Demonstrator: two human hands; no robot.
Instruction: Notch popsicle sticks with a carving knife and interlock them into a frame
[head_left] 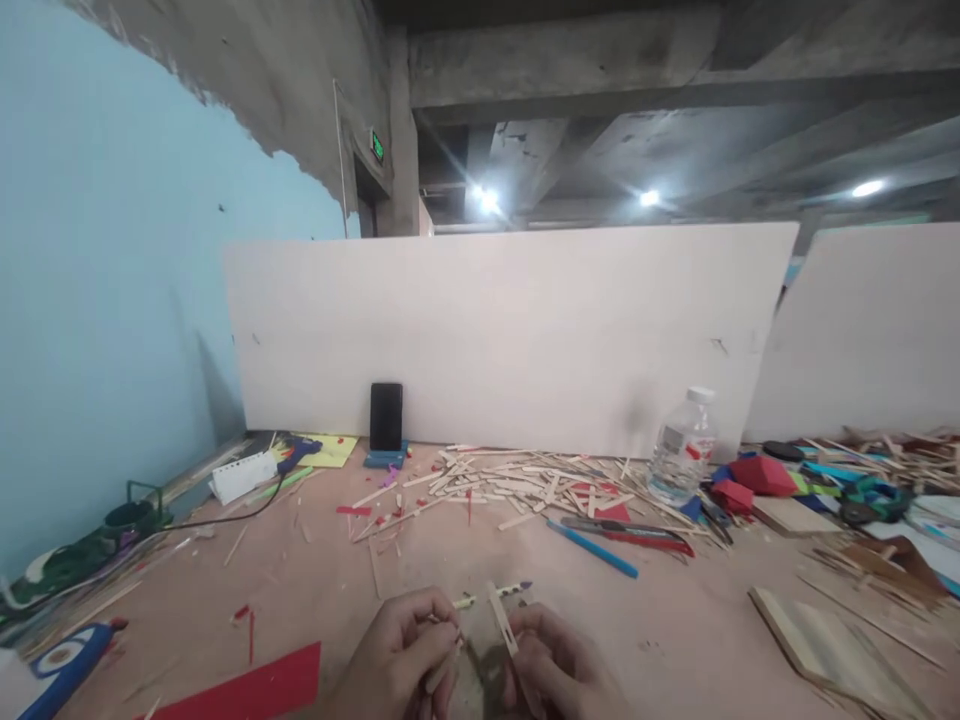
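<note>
At the far left edge of the worn pinkish tabletop [675,640] lies a blue-and-white rounded object [64,660], and next to it a red sheet of paper [247,685]. Farther back, a white power strip [241,475] sits near the pale blue wall.

Close to the near edge, the left hand [405,650] has its fingers curled in tight, pinching a short pale wooden stick [441,672]. Just beside it, the right hand [555,665] grips a flat pale wooden stick [501,617] that tilts up between the two hands.

Behind them, a black phone [385,417] stands upright against the white board [510,330]. Right of it spreads a loose pile of pale wooden sticks [517,485], then a blue pencil [592,548], a clear plastic bottle [682,447] and red folded paper shapes [761,475].
</note>
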